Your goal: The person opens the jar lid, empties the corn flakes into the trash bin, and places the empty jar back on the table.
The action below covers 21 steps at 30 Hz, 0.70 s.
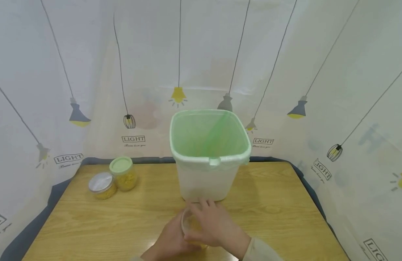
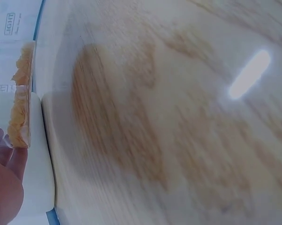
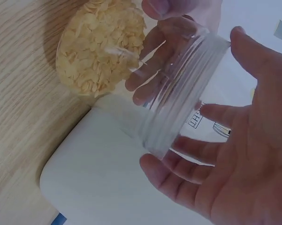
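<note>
My left hand (image 1: 173,235) grips a clear jar (image 3: 164,79) low over the table, in front of the white bin. Thin pale-yellow flakes (image 3: 98,51) lie at the bottom of the jar. Through its clear wall, left-hand fingers (image 3: 152,70) show in the right wrist view. My right hand (image 1: 217,224) reaches across the top, thumb and fingertips curled round the ribbed clear rim end. Only the jar's flake-filled side edge (image 2: 22,98) shows in the left wrist view, with a few fingers beside it.
A white bin (image 1: 204,181) with a light green liner (image 1: 207,132) stands behind my hands. Toward the back left of the wooden table (image 1: 272,210) are a green-lidded jar (image 1: 124,174) and a silver-lidded jar (image 1: 102,185), both with yellow contents. A printed curtain (image 1: 204,54) surrounds the table.
</note>
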Tool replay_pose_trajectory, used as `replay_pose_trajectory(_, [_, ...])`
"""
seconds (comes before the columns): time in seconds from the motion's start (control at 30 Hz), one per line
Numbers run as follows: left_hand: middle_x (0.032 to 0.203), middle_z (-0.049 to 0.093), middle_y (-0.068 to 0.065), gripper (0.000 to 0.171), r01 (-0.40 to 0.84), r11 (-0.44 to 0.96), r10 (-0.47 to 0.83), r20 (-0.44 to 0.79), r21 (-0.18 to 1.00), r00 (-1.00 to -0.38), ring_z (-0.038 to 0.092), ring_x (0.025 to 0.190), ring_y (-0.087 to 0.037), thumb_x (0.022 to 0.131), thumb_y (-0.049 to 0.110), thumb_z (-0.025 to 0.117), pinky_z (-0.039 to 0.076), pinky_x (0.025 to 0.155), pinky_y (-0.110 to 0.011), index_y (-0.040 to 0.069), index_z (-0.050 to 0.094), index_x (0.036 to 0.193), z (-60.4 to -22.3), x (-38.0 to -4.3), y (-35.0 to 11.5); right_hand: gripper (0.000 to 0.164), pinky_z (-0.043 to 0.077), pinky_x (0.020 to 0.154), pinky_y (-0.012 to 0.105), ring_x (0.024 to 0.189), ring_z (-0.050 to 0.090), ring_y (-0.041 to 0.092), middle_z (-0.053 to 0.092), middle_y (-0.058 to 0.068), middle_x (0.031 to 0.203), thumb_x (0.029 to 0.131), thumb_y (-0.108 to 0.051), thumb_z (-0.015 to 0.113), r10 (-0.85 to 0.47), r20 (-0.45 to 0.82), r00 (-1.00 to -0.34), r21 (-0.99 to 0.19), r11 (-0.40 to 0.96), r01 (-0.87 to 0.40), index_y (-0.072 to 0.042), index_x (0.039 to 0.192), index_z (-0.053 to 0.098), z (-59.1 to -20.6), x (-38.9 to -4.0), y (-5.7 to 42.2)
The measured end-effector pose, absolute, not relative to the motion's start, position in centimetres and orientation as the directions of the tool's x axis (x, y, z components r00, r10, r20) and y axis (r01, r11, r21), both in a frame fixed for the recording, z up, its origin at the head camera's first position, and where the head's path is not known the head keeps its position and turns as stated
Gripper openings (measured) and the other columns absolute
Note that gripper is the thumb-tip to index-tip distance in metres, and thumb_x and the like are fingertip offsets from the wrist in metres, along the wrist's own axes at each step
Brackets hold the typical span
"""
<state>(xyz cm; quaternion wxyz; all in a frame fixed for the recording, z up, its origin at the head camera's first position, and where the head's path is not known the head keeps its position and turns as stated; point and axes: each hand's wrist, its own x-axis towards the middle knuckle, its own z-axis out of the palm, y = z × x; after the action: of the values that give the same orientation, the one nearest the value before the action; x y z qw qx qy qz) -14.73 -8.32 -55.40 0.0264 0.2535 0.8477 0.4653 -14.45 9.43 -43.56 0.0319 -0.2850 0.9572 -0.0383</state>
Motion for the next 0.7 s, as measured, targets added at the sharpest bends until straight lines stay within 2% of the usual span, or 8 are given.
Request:
replay_pose_trajectory(0.07, [0.149,0.043,0.013,0.105,0.400,0.436,0.451,0.189,0.806,-0.873,0.051,0.131,-0.018,0.067,0.056,0.083,0.048,0.104,-0.045,0.034,0.025,0.151,-55.51,-14.69,-8.29,0.066,0.050,0.081,0.040,0.107,0.053,0.020,0.055,0.001,0.122,0.084,-0.069,0.054,-0.576,-0.031,-0.817,-0.105,0.814,-0.571,-0.031,0.138,0.049,-43.62,-14.42,9.54])
replay_pose_trajectory(0.17, [0.146,0.045,0.016,0.099,0.386,0.463,0.448,0.165,0.798,-0.879,0.053,0.128,-0.014,0.069,0.061,0.079,0.050,0.101,-0.040,0.038,0.026,0.149,-55.58,-14.60,-8.22,0.055,0.051,0.085,0.041,0.114,0.052,0.019,0.054,-0.002,0.129,0.087,-0.060,0.056,-0.639,-0.023,-0.769,-0.137,0.764,-0.630,-0.035,0.136,0.050,-43.69,-14.59,9.73])
replay_pose_trajectory(0.3, [0.145,0.044,0.020,0.092,0.365,0.471,0.457,0.132,0.803,-0.880,0.052,0.127,-0.011,0.073,0.066,0.073,0.051,0.099,-0.038,0.042,0.026,0.148,-55.53,-14.50,-8.08,0.054,0.048,0.098,0.049,0.128,0.048,0.020,0.049,-0.007,0.140,0.090,-0.051,0.061,-0.744,-0.033,-0.667,-0.176,0.661,-0.729,-0.036,0.139,0.047,-43.51,-14.82,10.03])
replay_pose_trajectory(0.37, [0.146,0.044,0.020,0.089,0.377,0.455,0.462,0.148,0.807,-0.874,0.052,0.129,-0.012,0.073,0.065,0.073,0.050,0.100,-0.041,0.042,0.028,0.147,-55.53,-14.41,-8.04,0.051,0.042,0.105,0.056,0.134,0.044,0.022,0.048,-0.008,0.143,0.091,-0.046,0.061,-0.777,-0.047,-0.627,-0.198,0.623,-0.757,-0.033,0.139,0.049,-43.27,-14.84,10.08])
replay_pose_trajectory(0.47, [0.152,0.041,0.012,0.087,0.393,0.425,0.470,0.173,0.816,-0.866,0.050,0.132,-0.021,0.075,0.060,0.074,0.048,0.102,-0.051,0.039,0.030,0.147,-55.44,-14.20,-8.09,0.048,0.035,0.107,0.066,0.141,0.037,0.027,0.043,-0.005,0.150,0.090,-0.042,0.063,-0.795,-0.037,-0.605,-0.220,0.597,-0.771,-0.030,0.136,0.052,-42.99,-14.93,9.95])
replay_pose_trajectory(0.57, [0.154,0.040,0.006,0.095,0.365,0.439,0.461,0.143,0.821,-0.876,0.050,0.133,-0.026,0.072,0.061,0.076,0.048,0.102,-0.054,0.037,0.026,0.150,-55.21,-14.20,-8.05,0.054,0.036,0.106,0.065,0.141,0.037,0.031,0.041,0.003,0.152,0.089,-0.054,0.060,-0.739,-0.007,-0.674,-0.209,0.660,-0.722,-0.029,0.137,0.051,-42.94,-15.02,9.61])
replay_pose_trajectory(0.67, [0.151,0.043,0.006,0.107,0.342,0.473,0.449,0.112,0.812,-0.886,0.052,0.130,-0.022,0.067,0.064,0.079,0.049,0.102,-0.049,0.036,0.021,0.152,-55.03,-14.38,-7.97,0.074,0.043,0.100,0.062,0.134,0.044,0.033,0.042,0.009,0.150,0.084,-0.075,0.050,-0.621,-0.009,-0.784,-0.150,0.776,-0.613,-0.033,0.144,0.043,-43.06,-14.95,9.34])
replay_pose_trajectory(0.7, [0.152,0.042,0.007,0.109,0.350,0.476,0.451,0.118,0.807,-0.885,0.049,0.133,-0.024,0.066,0.064,0.079,0.048,0.103,-0.051,0.036,0.020,0.153,-55.02,-14.45,-7.93,0.080,0.044,0.098,0.060,0.132,0.046,0.033,0.043,0.009,0.148,0.081,-0.080,0.047,-0.576,-0.033,-0.817,-0.129,0.813,-0.568,-0.035,0.147,0.039,-43.03,-14.85,9.27])
